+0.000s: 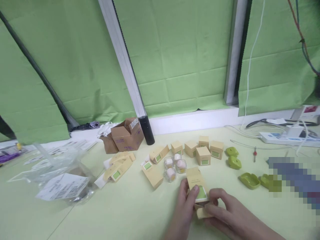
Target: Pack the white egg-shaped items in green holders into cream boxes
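Note:
Between my hands is a small tan cardboard box point(196, 178) with a green label, its flap end toward me. My left hand point(186, 200) grips its left side, thumb on the label. With bent fingers, my right hand point(222, 210) holds the near end at the loose flap point(203, 213); the inside looks dark. Just beyond stand several clear jars with pale pink and white contents point(170, 174). An open-ended tan box point(152, 175) lies left of them, another tan box point(159, 154) behind it. Several closed tan boxes point(203, 156) stand farther back.
Flattened tan boxes point(120, 168) lie to the left, near a clear plastic bag point(67, 186) with a printed label. Behind are a brown carton point(127, 135) and a black cylinder point(146, 130). Green dishes point(250, 180), a red-handled tool point(255, 154) and a power strip point(290, 138) lie right.

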`<move>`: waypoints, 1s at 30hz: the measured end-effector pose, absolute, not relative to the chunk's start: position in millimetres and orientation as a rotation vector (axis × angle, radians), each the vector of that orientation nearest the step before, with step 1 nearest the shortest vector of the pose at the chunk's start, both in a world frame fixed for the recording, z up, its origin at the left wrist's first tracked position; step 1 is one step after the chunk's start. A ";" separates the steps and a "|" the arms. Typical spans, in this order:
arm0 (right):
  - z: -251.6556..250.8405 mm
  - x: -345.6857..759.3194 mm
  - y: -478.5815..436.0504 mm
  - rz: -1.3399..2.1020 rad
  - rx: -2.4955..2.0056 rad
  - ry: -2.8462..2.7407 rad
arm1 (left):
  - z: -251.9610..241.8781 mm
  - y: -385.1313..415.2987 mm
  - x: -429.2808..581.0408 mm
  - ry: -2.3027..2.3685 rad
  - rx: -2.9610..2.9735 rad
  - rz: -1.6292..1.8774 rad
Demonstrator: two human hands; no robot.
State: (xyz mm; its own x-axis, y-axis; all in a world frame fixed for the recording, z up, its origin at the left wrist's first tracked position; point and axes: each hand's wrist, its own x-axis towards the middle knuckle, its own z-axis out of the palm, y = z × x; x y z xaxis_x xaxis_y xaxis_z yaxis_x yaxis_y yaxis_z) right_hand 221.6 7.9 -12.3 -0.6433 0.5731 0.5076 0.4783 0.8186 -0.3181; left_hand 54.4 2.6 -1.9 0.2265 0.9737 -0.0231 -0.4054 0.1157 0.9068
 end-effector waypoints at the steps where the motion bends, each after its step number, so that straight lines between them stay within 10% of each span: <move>1: -13.1 222.6 7.7 0.213 -0.755 -2.381 | -1.2 1.9 54.6 0.783 0.951 1.178; 30: -1.9 225.9 28.2 1.058 -1.094 -1.611 | -47.8 1.0 53.4 0.938 1.576 0.881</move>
State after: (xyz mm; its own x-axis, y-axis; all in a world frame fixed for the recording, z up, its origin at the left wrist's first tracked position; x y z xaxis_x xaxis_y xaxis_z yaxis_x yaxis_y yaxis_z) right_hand 225.9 28.2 -1.9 -0.2111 0.9562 0.2029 0.1932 0.2443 -0.9502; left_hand 53.4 1.0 -47.8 0.4210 0.9041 0.0730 0.1300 -0.1398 0.9816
